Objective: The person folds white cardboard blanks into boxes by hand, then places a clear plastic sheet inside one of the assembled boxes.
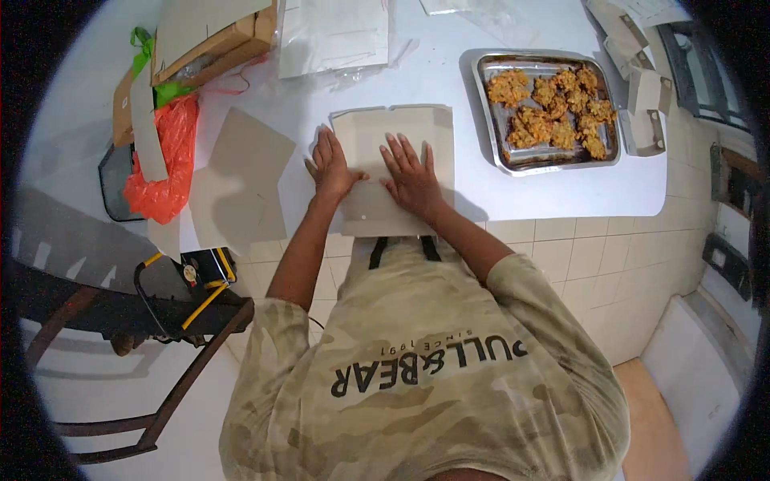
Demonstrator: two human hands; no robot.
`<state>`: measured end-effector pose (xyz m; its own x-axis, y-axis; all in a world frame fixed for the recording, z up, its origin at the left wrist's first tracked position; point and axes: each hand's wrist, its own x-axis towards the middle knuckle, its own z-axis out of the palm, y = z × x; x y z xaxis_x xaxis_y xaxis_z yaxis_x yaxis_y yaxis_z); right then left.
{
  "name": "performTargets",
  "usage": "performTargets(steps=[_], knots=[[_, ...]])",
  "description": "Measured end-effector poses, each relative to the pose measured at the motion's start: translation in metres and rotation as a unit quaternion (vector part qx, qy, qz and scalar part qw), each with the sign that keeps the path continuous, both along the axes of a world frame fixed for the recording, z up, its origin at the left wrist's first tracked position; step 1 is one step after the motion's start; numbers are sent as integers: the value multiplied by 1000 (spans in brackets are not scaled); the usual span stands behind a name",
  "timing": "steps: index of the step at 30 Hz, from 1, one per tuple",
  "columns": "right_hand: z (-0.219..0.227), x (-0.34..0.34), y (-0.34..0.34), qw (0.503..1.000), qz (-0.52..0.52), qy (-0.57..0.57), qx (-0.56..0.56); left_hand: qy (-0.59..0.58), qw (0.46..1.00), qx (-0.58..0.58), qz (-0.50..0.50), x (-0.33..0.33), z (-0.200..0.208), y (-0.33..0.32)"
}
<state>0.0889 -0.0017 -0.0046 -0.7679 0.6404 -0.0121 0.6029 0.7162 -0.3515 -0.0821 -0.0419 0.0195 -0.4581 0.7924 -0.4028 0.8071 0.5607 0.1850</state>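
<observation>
A pale cardboard box point(361, 135) lies opened out at the table's front edge, with its far and right edges standing up a little. My left hand point(330, 167) lies along its left edge, the fingers stretched forward and the thumb reaching onto the inner surface. Flat on the middle of the same cardboard rests my right hand point(413, 172), fingers spread. Neither hand grips anything. Beside my left arm, a flat grey-brown cardboard sheet point(241, 180) hangs partly over the front edge.
A metal tray point(504, 152) of browned fried pieces point(553, 112) stands at the right. Small folded boxes point(644, 120) line the right edge. At the left are a red plastic bag point(175, 148) and a large carton point(216, 40). Plastic-wrapped sheets point(333, 36) lie behind; a chair point(172, 409) stands lower left.
</observation>
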Motion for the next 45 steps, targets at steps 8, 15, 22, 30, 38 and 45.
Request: performTargets(steps=[8, 15, 22, 30, 38, 45], knots=[[-20, 1, -2, 994, 1, -59, -88, -59, 979, 0, -194, 27, -61, -40], [-52, 1, -8, 998, 39, -36, 22, -142, 939, 138, -281, -5, -78, -44], [-18, 4, 20, 988, 107, -47, -99, -20, 999, -2, 49, 9, -32, -85], [-26, 4, 15, 993, 107, -11, -54, 92, 831, 380, 396, -3, -64, -174], [6, 46, 44, 983, -77, 168, 15, -229, 685, 468, 510, 22, -31, -158], [16, 66, 58, 927, -242, 154, -241, -338, 833, 399, 180, -17, -50, -44]])
